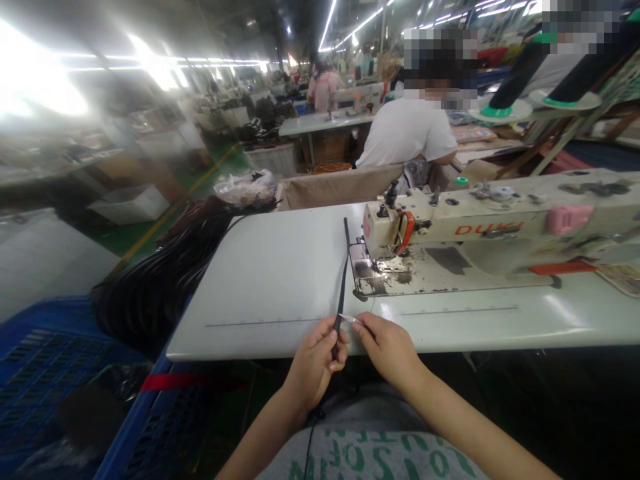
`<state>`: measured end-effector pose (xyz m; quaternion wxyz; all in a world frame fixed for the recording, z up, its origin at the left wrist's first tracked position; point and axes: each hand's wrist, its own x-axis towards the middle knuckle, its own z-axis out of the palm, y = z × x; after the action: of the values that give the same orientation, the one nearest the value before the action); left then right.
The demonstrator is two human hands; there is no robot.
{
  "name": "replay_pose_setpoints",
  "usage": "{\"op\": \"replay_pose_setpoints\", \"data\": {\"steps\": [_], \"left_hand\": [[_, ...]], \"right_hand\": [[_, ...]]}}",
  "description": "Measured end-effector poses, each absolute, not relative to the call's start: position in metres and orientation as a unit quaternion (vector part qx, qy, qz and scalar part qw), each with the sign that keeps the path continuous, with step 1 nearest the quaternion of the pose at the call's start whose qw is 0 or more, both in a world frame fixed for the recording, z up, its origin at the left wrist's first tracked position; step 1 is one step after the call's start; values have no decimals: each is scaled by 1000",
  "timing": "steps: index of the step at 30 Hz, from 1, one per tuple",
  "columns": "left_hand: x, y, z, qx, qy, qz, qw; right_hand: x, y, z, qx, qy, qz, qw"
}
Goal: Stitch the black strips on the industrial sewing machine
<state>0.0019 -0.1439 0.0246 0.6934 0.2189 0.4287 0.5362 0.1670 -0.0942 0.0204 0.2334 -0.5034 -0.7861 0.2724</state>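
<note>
My left hand (316,357) is closed around the lower end of a narrow black strap (343,287) at the table's front edge. From there the strap runs away from me over the white tabletop (270,267), its far end beside the sewing machine (445,220). Pinched in the fingers of my right hand (387,343) is a small pointed silvery tool (347,318). Its tip meets the strap just above my left fingers, though I cannot tell whether it touches. Most of the tool is hidden by my right hand.
Many black straps (145,287) hang in a bundle over the table's left side, by a blue plastic basket (45,373). A red strip (185,381) lies across the basket. Black thread cones (520,80) stand at upper right. A person in a white shirt (405,130) sits beyond the machine.
</note>
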Motion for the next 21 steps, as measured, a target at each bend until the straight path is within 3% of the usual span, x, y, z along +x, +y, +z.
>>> {"op": "replay_pose_setpoints", "data": {"steps": [9,14,18,21], "left_hand": [[0,-135,21,125,416,569,698],[17,-112,23,121,397,620,665],[32,-94,18,229,424,618,622],[34,-93,13,450,483,552,510]], "right_hand": [[184,-95,13,-487,-752,343,283],[182,-110,11,-394,-730,469,304],[185,-115,11,-404,-686,530,293],[199,-108,11,-462,-642,510,339]]}}
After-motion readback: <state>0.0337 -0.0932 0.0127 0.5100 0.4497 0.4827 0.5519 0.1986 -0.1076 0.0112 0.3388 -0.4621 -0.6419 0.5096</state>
